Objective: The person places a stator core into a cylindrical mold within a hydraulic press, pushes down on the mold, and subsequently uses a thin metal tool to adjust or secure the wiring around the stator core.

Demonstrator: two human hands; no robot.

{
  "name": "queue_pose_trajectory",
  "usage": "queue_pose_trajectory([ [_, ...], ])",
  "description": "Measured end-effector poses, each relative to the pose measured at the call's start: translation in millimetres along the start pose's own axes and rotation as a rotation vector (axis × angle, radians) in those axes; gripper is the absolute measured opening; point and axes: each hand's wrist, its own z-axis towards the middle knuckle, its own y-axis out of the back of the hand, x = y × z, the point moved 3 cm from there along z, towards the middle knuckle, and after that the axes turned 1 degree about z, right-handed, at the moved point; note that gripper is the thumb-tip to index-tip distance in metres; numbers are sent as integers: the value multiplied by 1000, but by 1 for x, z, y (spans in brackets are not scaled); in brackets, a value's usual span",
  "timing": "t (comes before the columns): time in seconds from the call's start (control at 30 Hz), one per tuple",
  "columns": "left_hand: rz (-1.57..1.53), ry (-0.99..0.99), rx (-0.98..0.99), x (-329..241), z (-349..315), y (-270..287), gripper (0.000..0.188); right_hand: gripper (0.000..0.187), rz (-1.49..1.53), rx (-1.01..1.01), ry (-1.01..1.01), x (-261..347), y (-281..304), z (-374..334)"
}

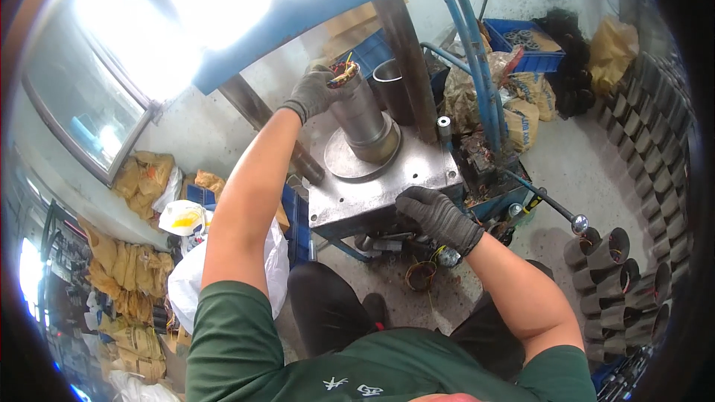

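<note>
An upright grey metal cylinder (363, 113) stands on a round steel disc (346, 160), which lies on the press's thick steel plate (357, 197). Red and yellow wires (343, 73) show at the cylinder's top opening. My left hand (311, 94), in a dark grey knit glove, is closed around the upper left of the cylinder, beside the wires; some of its fingertips are hidden. My right hand (436, 216), gloved alike, lies over the plate's front right edge with its fingers stretched out and holds nothing.
Steel columns (406, 59) and a blue crossbeam (298, 18) frame the plate. Behind the cylinder stands a dark open tube (391, 89). A lever with a shiny ball knob (579, 224) juts out at right, near wired cylinders (607, 253) and stacked tubes (648, 134). Blue hoses (477, 52) hang beyond.
</note>
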Motion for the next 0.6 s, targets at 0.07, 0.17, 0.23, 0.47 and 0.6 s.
queue_pose_trajectory([
  [0.07,-14,224,278,-15,-1,10,56,33,3,11,-36,-2,3,0],
  [0.17,-9,184,329,-4,3,8,58,33,-87,32,9,6,3,-6],
  [0.23,28,173,297,-9,4,4,61,34,-74,27,-44,5,4,-7],
  [0.47,-53,236,309,13,13,-9,63,37,-61,45,-100,-11,5,-5],
  [0.6,99,160,397,1,27,0,65,38,-119,38,-99,-21,11,-2],
])
